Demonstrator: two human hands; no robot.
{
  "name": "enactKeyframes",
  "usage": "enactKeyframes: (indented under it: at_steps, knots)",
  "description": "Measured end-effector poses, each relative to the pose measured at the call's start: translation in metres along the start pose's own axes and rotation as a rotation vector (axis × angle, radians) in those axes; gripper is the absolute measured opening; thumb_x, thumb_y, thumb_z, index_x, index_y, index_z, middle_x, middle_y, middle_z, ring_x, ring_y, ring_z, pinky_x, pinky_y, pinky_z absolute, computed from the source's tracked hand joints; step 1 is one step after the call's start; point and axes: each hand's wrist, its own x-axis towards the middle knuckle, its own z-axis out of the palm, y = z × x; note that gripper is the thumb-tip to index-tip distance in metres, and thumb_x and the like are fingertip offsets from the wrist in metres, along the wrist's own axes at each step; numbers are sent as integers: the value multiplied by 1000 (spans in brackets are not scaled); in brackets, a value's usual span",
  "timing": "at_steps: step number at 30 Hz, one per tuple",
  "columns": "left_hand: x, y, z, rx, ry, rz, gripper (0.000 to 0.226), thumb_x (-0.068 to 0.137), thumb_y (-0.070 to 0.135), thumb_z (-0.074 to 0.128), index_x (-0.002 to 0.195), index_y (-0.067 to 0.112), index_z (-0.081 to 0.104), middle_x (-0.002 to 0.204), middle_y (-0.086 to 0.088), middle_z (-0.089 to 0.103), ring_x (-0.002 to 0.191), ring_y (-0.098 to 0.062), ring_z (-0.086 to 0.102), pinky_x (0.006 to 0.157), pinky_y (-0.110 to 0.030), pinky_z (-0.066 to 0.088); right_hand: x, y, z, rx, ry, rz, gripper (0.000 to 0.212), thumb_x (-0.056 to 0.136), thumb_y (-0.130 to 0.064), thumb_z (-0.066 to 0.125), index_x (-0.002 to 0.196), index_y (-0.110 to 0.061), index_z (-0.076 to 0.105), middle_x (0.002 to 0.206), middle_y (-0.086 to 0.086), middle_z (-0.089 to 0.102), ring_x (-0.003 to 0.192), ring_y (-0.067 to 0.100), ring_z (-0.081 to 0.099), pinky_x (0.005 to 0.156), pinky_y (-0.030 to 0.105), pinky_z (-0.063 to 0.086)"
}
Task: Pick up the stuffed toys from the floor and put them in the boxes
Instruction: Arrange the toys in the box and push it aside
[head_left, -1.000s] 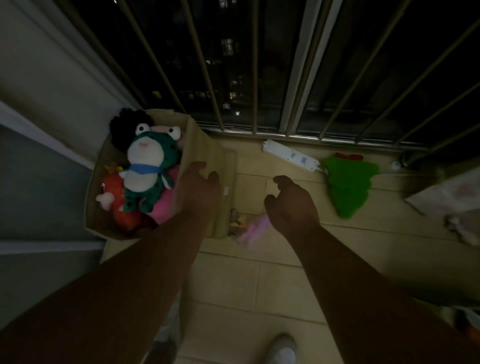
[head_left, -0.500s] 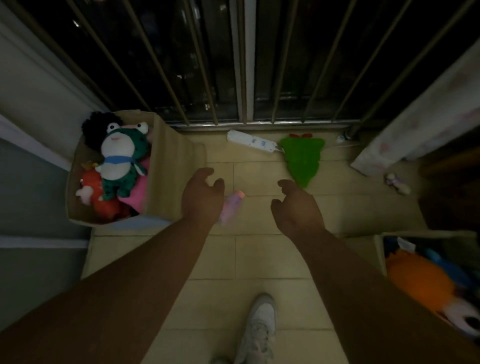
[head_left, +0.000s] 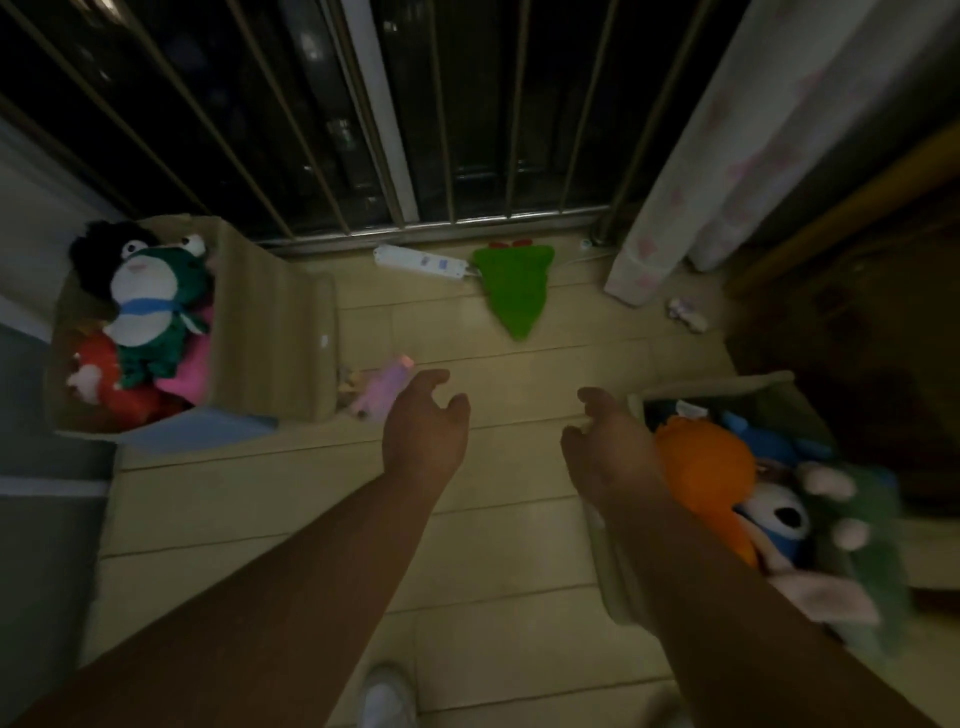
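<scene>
A green stuffed toy (head_left: 514, 288) lies flat on the tiled floor near the window bars. A small pink stuffed toy (head_left: 382, 387) lies on the floor beside the left cardboard box (head_left: 270, 332), which holds a green frog toy (head_left: 153, 306) and red, pink and black toys. The right cardboard box (head_left: 727, 387) holds an orange toy (head_left: 704, 467), a blue-white toy and a green one. My left hand (head_left: 423, 431) hovers empty, fingers apart, just right of the pink toy. My right hand (head_left: 608, 449) is empty, fingers curled apart, at the right box's left edge.
A white power strip (head_left: 418, 262) lies by the window sill, touching the green toy. A small pale object (head_left: 685, 314) rests near the white curtain (head_left: 727, 171) at right. Metal window bars run along the back. My white shoe (head_left: 387, 699) shows at the bottom.
The view has swung right and pulled back from the left box, bringing the right box and curtain into sight. Both hands moved off the left box and stay empty.
</scene>
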Motion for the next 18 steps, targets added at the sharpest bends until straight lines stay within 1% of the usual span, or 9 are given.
enactKeyframes:
  at_steps: [2, 4, 5, 7, 9, 11, 15, 16, 18]
  knots:
    - [-14, 11, 23, -4, -18, 3, 32, 83, 26, 65, 115, 23, 63, 118, -5, 65, 99, -23, 63, 88, -32, 48, 0, 19, -20, -52, 13, 7, 53, 92, -16, 49, 143, -25, 37, 103, 4, 63, 83, 15, 58, 70, 21, 39]
    - [-26, 22, 45, 2, -38, 4, 33, 83, 29, 64, 116, 25, 61, 117, -2, 65, 104, -21, 61, 88, -32, 48, 1, 37, -38, -37, -31, 0, 54, 93, -13, 50, 145, -21, 34, 122, 13, 60, 104, 28, 58, 84, 29, 46]
    - [-32, 26, 56, 3, -47, 4, 33, 83, 30, 63, 116, 26, 61, 118, 0, 64, 105, -20, 60, 88, -31, 47, 1, 46, -45, -22, -54, -14, 55, 94, -12, 50, 146, -18, 33, 124, 16, 60, 107, 32, 58, 87, 32, 48]
    - [-45, 34, 75, -11, -61, 3, 34, 83, 31, 62, 117, 28, 60, 119, 2, 63, 107, -18, 59, 88, -29, 45, 0, 64, -58, -81, -36, -46, 54, 94, -15, 51, 145, -18, 35, 118, 16, 63, 102, 30, 59, 79, 20, 47]
    - [-58, 41, 88, -29, -65, 10, 34, 84, 31, 63, 117, 28, 59, 120, 2, 63, 106, -17, 59, 88, -29, 45, -2, 75, -67, -212, 42, -74, 51, 93, -21, 52, 143, -21, 40, 116, 11, 65, 97, 22, 57, 57, -5, 29]
    - [-69, 44, 97, -46, -66, 4, 34, 84, 30, 64, 118, 26, 59, 120, 1, 63, 107, -19, 59, 92, -33, 47, -4, 82, -73, -256, 63, -82, 48, 93, -23, 52, 140, -21, 45, 115, 9, 66, 96, 18, 56, 58, -12, 16]
    - [-84, 49, 113, -49, -85, -14, 34, 85, 30, 64, 119, 27, 58, 120, 2, 62, 105, -18, 59, 92, -35, 47, 2, 101, -77, -262, 25, -94, 46, 93, -25, 50, 138, -21, 47, 119, 7, 64, 105, 21, 56, 62, 12, 23]
    - [-87, 50, 117, -44, -89, -14, 34, 85, 30, 63, 119, 27, 58, 120, 2, 62, 104, -17, 58, 92, -34, 47, 3, 106, -78, -253, 15, -83, 47, 93, -25, 50, 140, -21, 45, 123, 7, 62, 109, 22, 55, 66, 13, 25]
    - [-92, 52, 126, -48, -88, -20, 34, 85, 29, 64, 119, 26, 59, 119, 2, 63, 101, -15, 58, 91, -31, 47, 4, 113, -84, -228, 23, -47, 47, 91, -22, 51, 138, -16, 47, 127, 9, 59, 113, 25, 54, 86, 26, 38]
